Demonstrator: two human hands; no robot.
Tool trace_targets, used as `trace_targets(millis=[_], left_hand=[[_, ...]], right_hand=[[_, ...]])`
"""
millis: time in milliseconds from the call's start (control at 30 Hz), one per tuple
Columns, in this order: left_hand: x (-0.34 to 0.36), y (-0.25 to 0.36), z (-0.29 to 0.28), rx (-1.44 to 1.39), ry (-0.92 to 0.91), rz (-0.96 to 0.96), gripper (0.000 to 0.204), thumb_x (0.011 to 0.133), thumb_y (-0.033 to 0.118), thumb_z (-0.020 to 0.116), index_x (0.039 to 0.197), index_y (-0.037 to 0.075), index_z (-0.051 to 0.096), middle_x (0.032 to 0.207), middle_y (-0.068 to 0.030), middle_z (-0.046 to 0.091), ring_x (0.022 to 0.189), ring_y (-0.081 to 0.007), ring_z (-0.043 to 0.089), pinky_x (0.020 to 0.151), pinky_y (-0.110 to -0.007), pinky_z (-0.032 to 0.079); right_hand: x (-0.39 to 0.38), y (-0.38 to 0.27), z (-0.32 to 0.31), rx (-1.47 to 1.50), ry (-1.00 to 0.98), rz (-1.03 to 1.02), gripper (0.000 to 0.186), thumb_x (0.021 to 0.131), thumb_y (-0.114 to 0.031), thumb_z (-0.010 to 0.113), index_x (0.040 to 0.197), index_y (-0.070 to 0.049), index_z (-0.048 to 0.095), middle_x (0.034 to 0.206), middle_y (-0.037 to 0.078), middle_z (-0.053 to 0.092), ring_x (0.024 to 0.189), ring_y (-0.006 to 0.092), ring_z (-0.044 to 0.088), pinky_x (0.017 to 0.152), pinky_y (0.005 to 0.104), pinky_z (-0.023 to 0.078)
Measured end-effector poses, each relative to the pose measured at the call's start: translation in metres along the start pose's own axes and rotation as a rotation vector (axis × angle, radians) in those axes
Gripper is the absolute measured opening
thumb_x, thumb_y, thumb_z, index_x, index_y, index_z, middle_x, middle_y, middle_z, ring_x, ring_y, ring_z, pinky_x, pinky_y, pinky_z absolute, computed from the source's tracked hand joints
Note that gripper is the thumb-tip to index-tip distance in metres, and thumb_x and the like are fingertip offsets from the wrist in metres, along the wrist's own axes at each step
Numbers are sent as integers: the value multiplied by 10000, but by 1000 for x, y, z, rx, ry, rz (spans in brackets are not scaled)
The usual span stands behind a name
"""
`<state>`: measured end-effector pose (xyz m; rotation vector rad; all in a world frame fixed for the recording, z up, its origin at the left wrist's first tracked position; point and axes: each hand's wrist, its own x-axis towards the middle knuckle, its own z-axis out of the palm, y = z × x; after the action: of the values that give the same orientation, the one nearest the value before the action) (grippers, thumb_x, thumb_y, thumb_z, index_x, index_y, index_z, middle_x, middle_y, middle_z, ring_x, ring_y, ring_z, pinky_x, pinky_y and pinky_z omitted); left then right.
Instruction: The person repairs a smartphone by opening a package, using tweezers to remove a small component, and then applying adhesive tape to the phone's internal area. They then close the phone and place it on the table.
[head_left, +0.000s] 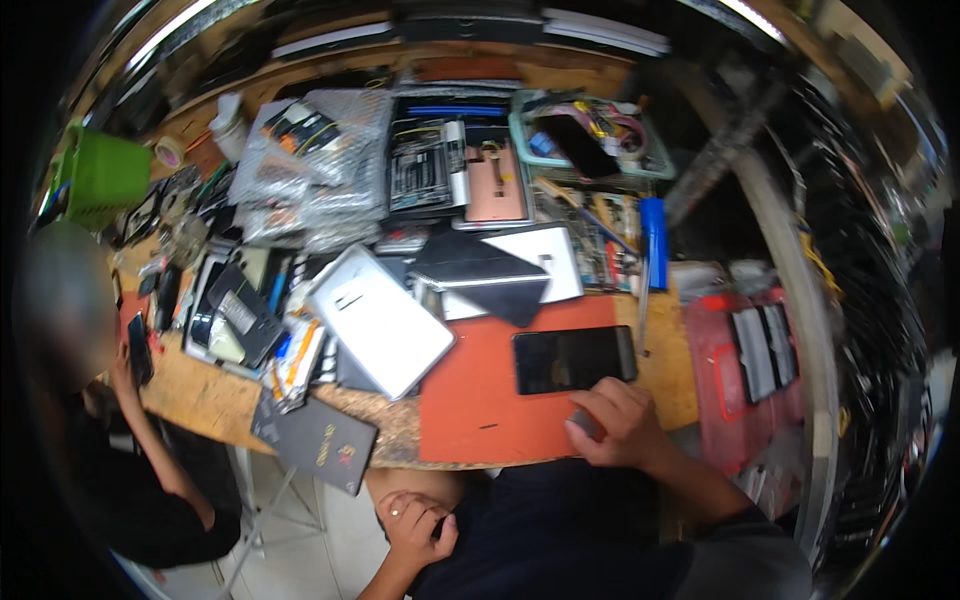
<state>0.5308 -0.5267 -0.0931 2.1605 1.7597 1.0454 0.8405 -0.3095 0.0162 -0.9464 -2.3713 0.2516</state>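
Note:
My right hand [628, 425] is at the front right of an orange mat [455, 400], its fingers closed round a small dark grey piece [588, 424] whose kind I cannot make out. Just beyond those fingers a black tablet [572, 360] lies flat, screen up. A thin black strip [487, 427] rests on the mat nearer the front edge. Below the bench my left hand [415, 522] rests on my leg with curled fingers; a dark spot shows by the thumb, too unclear to name. Left of the mat sits a white-backed tablet [385, 320].
At left, another person's hand [125, 375] holds a phone [139, 350]. A dark box [330, 445] overhangs the bench edge. Farther back are bubble-wrapped packs [310, 190], a teal basket [655, 160] of parts and a green basket [108, 175]. A red bag [720, 420] lies right.

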Motion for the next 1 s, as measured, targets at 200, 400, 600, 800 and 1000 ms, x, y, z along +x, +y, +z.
trace_targets(millis=[200, 400, 600, 800, 1000], left_hand=[[17, -5, -4, 130, 10, -2, 116, 795, 228, 808, 846, 176, 718, 881, 7, 672, 877, -203, 645, 975, -440, 441], [65, 28, 45, -100, -688, -229, 151, 926, 250, 709, 947, 113, 768, 1002, -136, 767, 949, -326, 749, 819, -509, 541], [155, 90, 140, -352, -252, 160, 247, 1009, 234, 619, 935, 28, 733, 964, -197, 752, 862, -399, 742, 758, -557, 574], [189, 21, 140, -171, -239, 53, 251, 1011, 249, 624, 943, 35, 736, 959, -194, 750, 865, -398, 742, 762, -555, 575], [191, 22, 144, -183, -218, 38, 256, 1012, 264, 629, 951, 42, 739, 954, -190, 748, 868, -396, 742, 767, -554, 575]], right_hand=[[-16, -7, 2, -111, 0, 57, 336, 779, -204, 849, 1056, -37, 758, 872, 109, 643, 742, 313, 684, 630, 422, 546], [-14, -6, 0, -125, -46, 80, 362, 779, -206, 838, 1078, -23, 746, 869, 122, 635, 744, 319, 669, 637, 415, 524], [-25, 2, -7, -39, 109, 76, 339, 864, -178, 806, 1119, 32, 732, 858, 130, 645, 731, 279, 649, 622, 371, 485], [101, -42, -28, -93, 82, 29, 128, 944, 74, 749, 1064, 28, 754, 896, 129, 720, 767, 267, 675, 685, 372, 511], [256, -52, 45, 82, -301, -281, 101, 939, -4, 781, 1041, 0, 782, 962, 164, 747, 855, 368, 731, 754, 464, 574]])
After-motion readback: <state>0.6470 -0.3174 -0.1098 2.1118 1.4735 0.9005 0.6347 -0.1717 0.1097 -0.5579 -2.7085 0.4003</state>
